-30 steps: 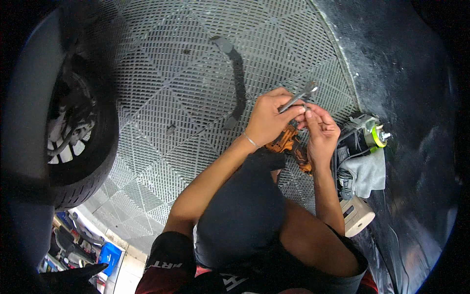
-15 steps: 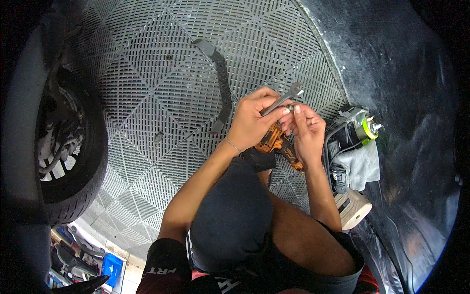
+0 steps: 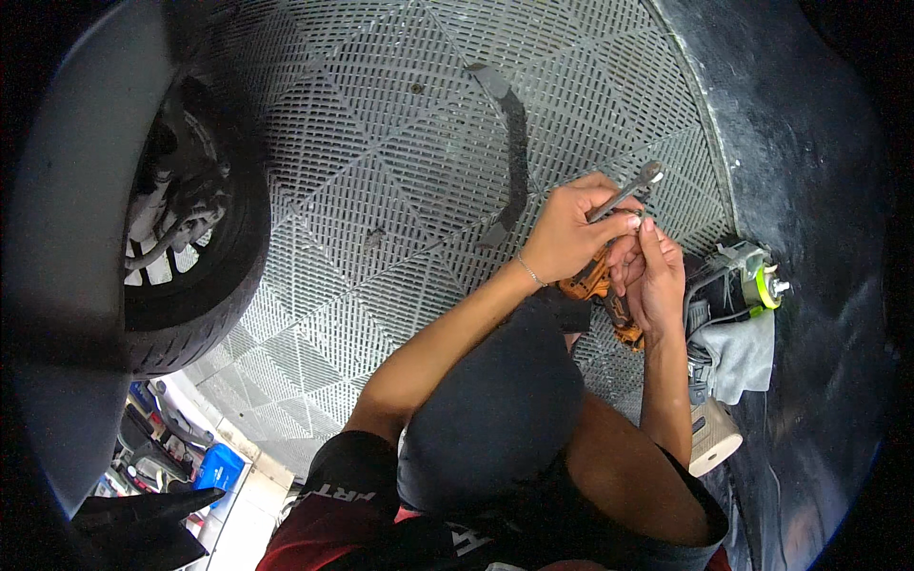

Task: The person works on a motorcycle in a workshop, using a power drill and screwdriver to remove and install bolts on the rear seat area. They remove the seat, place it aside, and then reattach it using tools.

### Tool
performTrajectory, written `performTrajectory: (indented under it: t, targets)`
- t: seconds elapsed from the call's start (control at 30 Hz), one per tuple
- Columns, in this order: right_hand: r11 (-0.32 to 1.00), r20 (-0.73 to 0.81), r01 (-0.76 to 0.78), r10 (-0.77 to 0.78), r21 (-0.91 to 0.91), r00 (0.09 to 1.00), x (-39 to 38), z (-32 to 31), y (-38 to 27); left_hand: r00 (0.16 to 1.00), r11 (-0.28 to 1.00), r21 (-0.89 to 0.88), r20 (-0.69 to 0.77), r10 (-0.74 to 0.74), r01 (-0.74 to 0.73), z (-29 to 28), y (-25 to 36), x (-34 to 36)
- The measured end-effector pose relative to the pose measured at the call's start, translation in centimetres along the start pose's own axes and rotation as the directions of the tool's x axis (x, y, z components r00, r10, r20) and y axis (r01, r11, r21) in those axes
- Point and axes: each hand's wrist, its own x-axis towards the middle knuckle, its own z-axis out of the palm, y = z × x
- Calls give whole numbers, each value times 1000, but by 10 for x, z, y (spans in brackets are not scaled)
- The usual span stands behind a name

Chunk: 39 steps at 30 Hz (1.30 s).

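My left hand point(image 3: 569, 230) is closed around an open-ended wrench point(image 3: 621, 197), whose jaw points up and to the right, away from me. Its fingertips meet those of my right hand point(image 3: 659, 274), which is pinched closed. Between them sits a small dark metal part point(image 3: 640, 215), mostly covered by the fingers, so I cannot tell its exact kind. An orange and black cordless power tool point(image 3: 586, 284) rests on the floor below both hands, partly hidden by them and my knee.
Perforated grey tiles point(image 3: 381, 171) cover the floor. A bent black strip point(image 3: 517, 143) lies ahead. A vehicle wheel point(image 3: 249, 276) stands at left. At right are a grey cloth point(image 3: 747, 354), a lime-ringed can point(image 3: 764, 287), a beige roll point(image 3: 716, 440) and a dark panel point(image 3: 819, 238).
My view has shifted left, so everything appears further right and slightly lower. Both hands stay together, still gripping the wrench and the small part.
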Motion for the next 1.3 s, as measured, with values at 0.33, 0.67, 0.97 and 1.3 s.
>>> performTrajectory:
  t: [0.33, 0.67, 0.97, 1.3]
  targets:
    - [977, 126, -51, 25, 208, 992, -3, 8, 10, 997, 997, -15, 25, -73, 73, -8, 15, -3]
    - [968, 270, -28, -42, 250, 962, 18, 40, 17, 997, 997, 53, -63, -44, 48, -37, 22, -9]
    - [997, 196, -81, 83, -17, 977, 134, 75, -10, 781, 498, 816, -504, 369, 291, -187, -15, 24]
    - [-8, 437, 489, -461, -872, 773, 240, 105, 42, 830, 350, 844, -502, 243, 407, -223, -37, 51]
